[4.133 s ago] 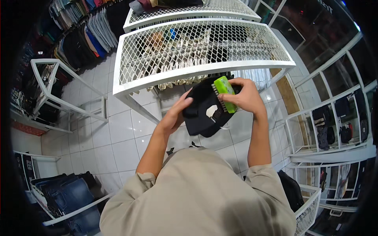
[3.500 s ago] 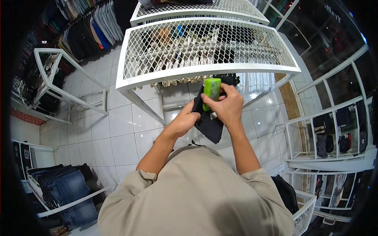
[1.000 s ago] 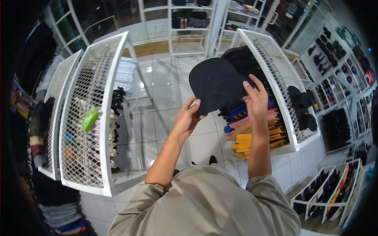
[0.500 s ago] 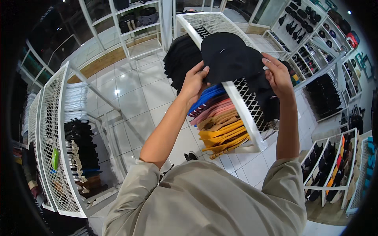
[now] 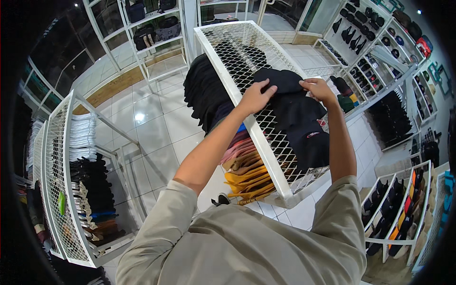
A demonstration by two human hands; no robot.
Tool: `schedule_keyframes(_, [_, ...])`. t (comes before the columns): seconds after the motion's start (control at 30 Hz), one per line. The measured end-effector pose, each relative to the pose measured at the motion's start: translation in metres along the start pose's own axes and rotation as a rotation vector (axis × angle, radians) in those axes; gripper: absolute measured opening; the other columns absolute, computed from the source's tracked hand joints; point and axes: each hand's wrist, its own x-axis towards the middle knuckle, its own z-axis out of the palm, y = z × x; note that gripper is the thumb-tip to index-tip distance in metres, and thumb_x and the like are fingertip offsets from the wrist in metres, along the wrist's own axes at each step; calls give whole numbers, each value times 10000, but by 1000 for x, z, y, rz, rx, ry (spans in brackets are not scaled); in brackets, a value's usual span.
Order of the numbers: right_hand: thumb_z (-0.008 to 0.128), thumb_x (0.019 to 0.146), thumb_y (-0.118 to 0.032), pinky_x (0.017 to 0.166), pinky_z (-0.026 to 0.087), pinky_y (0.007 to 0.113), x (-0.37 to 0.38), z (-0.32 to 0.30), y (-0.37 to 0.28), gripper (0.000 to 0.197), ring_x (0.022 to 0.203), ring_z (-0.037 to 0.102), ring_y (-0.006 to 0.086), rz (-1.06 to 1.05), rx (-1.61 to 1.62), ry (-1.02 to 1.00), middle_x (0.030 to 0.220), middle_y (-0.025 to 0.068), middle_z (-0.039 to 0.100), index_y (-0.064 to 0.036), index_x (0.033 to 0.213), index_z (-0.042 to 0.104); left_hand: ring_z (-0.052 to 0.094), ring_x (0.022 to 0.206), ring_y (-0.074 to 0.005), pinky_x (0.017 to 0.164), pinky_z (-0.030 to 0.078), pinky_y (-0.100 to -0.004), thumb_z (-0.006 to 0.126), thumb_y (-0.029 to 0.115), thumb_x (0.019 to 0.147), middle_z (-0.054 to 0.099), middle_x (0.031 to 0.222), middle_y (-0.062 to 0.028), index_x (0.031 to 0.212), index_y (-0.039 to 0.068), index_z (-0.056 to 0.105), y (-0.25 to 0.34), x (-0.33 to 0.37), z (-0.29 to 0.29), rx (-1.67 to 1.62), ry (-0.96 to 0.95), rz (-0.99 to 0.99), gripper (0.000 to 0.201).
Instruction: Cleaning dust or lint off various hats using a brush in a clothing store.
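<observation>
Between my two hands is a black cap (image 5: 279,80), low over a white mesh-topped clothes rack (image 5: 265,127). My left hand (image 5: 258,98) is closed on the cap's near left edge, thumb and fingers pinching it. My right hand (image 5: 320,90) pinches its right edge. Just nearer on the mesh lie more black caps (image 5: 309,148), overlapping in a row; one carries a small red and white mark. Whether the held cap rests on its neighbour or hovers cannot be told.
Below the mesh hang black garments (image 5: 205,95) and mustard garments (image 5: 247,183). Another white mesh rack (image 5: 59,142) with clothes stands at left. Sandals fill a white divided stand (image 5: 394,204) at lower right. Bags sit on shelves (image 5: 159,31) at the back.
Both hands have lowered the black cap from above the rack toward its mesh top. The cap is tilted flatter, and the caps lying nearer on the mesh now show more fully.
</observation>
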Motion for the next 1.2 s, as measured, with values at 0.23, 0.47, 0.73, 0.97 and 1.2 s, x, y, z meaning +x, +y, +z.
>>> schedule_keyframes(0.23, [833, 801, -421, 987, 520, 422, -15, 2, 9, 654, 1102, 703, 366, -151, -339, 181, 1123, 214, 746, -6, 1283, 682, 672, 1092, -398, 963, 530, -441, 770, 291, 862, 685, 1200, -260, 1403, 19, 584, 13, -35, 13, 355, 254, 292, 633])
schedule_keyframes(0.47, [873, 697, -278, 1131, 409, 460, -119, 7, 22, 810, 1397, 477, 369, -623, -690, 23, 1498, 221, 513, -139, 1440, 580, 684, 859, -403, 781, 550, -492, 667, 63, 868, 705, 1004, -219, 1315, -33, 626, 4, -29, 24, 401, 227, 327, 458])
schedule_keyframes(0.73, [725, 794, -48, 1038, 497, 449, -138, 37, 26, 676, 1269, 575, 339, -564, -837, 233, 1450, 160, 553, -169, 1442, 577, 682, 782, -433, 764, 541, -486, 683, 41, 834, 703, 902, -267, 1260, -24, 681, 0, -35, 37, 332, 271, 384, 431])
schedule_keyframes(0.97, [691, 821, -42, 1009, 513, 427, -167, 43, 20, 552, 1191, 620, 337, -644, -823, 373, 1349, 151, 624, -119, 1366, 642, 714, 873, -398, 822, 562, -435, 772, 181, 855, 728, 1020, -239, 1245, -21, 691, 5, -52, 27, 318, 335, 347, 447])
schedule_keyframes(1.2, [726, 861, -96, 880, 549, 403, -236, 105, -33, 380, 1003, 688, 336, -696, -367, 271, 1120, 143, 696, -59, 1238, 694, 750, 896, -332, 802, 585, -380, 762, 171, 877, 747, 997, -223, 1119, -37, 739, 12, -161, -42, 98, 357, 252, 319])
